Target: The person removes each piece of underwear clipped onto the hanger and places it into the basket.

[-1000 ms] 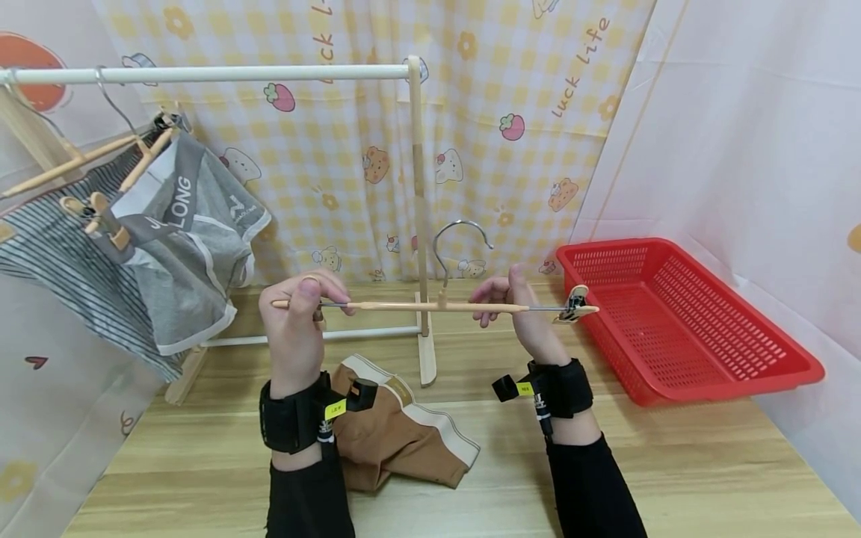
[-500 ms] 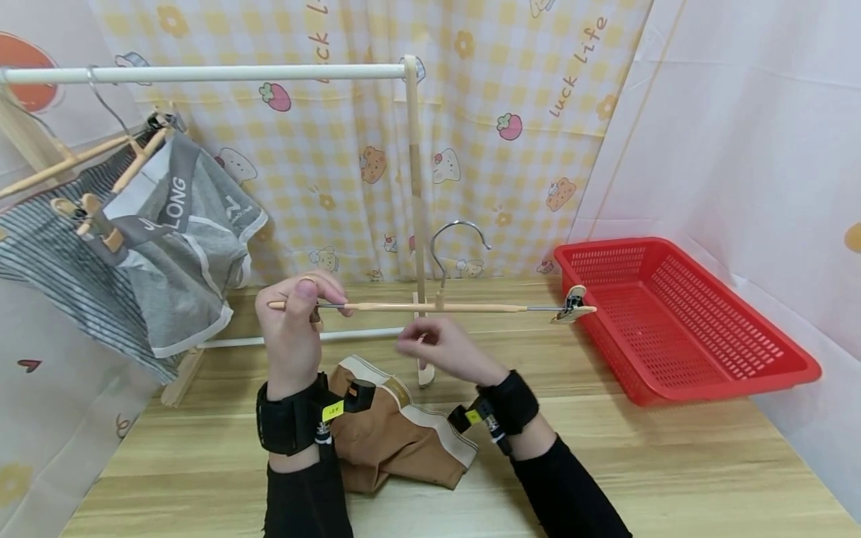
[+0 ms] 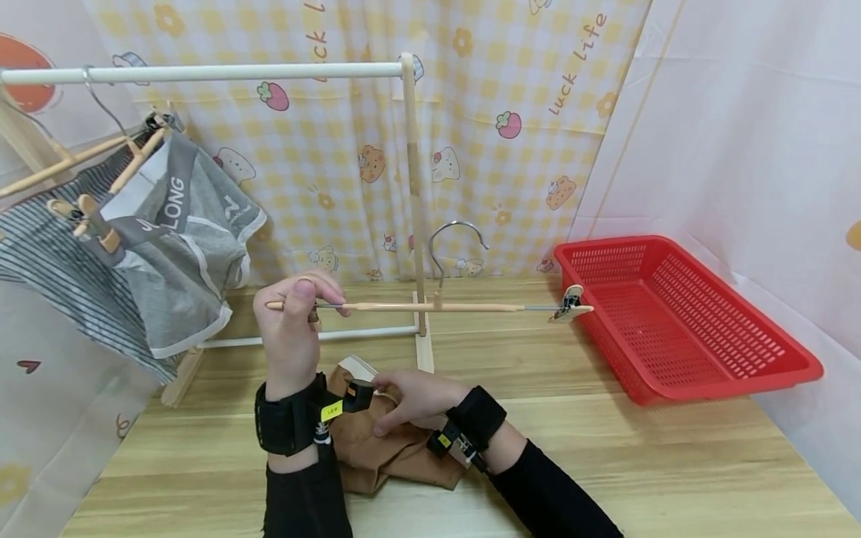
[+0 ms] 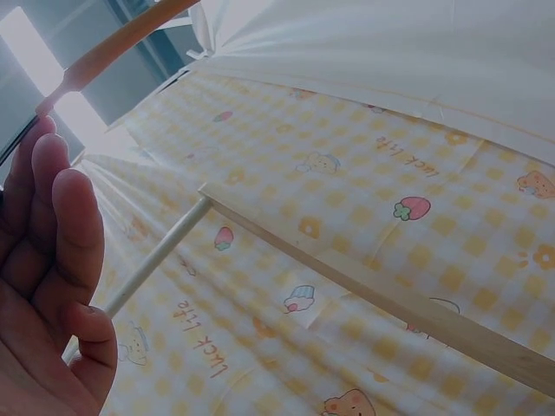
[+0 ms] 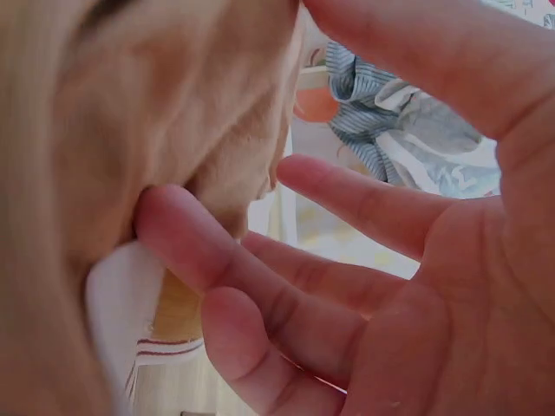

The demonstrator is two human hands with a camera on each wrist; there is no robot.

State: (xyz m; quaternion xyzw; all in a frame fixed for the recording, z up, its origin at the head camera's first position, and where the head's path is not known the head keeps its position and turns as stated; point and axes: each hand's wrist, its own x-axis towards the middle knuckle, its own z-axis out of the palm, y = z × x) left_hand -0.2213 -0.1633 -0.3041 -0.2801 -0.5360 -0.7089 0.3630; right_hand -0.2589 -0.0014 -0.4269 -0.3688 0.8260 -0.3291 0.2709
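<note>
My left hand (image 3: pixel 291 321) grips the left end of a wooden clip hanger (image 3: pixel 397 307), held level above the table with its metal hook upward. A clip (image 3: pixel 572 304) shows at the hanger's right end; the left clip is mostly hidden by the hand. Brown briefs (image 3: pixel 403 452) with a white waistband lie on the table below. My right hand (image 3: pixel 420 400) is over them, and in the right wrist view its fingers are spread against the brown cloth (image 5: pixel 199 113), not closed round it. Part of the waistband is hidden under this hand.
A clothes rack with a white rail (image 3: pixel 269 72) stands at the left back. Grey boxer briefs (image 3: pixel 195 254) and a striped garment (image 3: pixel 101 254) hang from it on hangers. A red basket (image 3: pixel 726 388) sits at the right.
My right hand has left the hanger's right side and moved down and left to the brown briefs. My left hand still holds the hanger in nearly the same place.
</note>
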